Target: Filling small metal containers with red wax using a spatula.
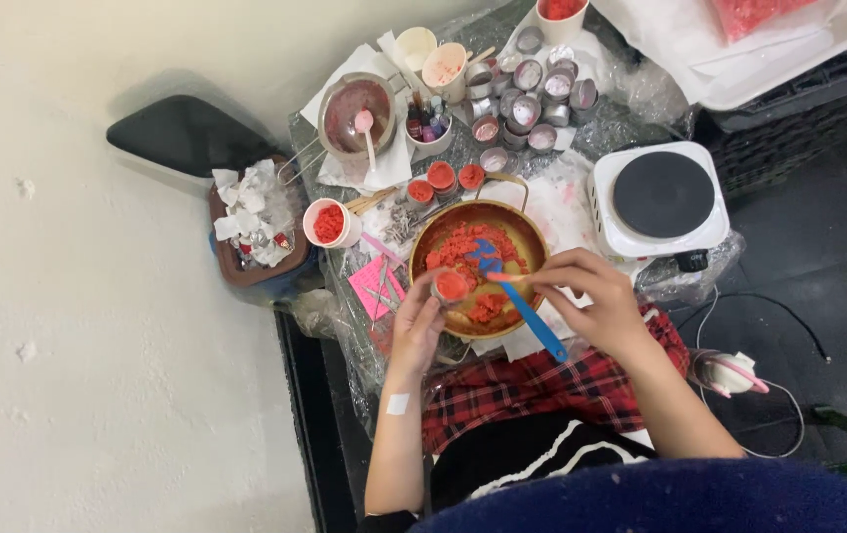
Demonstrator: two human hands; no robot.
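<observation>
On a low table wrapped in clear plastic, beside a white single-plate electric hob: left hand clasping a small round tin of red wax flakes over the rim of a gold metal pot, right hand pinching a blue plastic spatula mid-handle. Tin probably light and thin-walled, best gripped round its sides; flakes loose, crumbly, likely to spill.

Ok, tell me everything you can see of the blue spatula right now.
The blue spatula is a slim tool with a long, flat blue handle and a blue blade, plastic or silicone by its look. It lies slanted, handle end toward the person's lap, blade down in the red crumbly material inside the gold-coloured bowl. The right hand grips the handle near its middle. The left hand holds a small tin filled with red beside the blade, above the bowl.
</observation>
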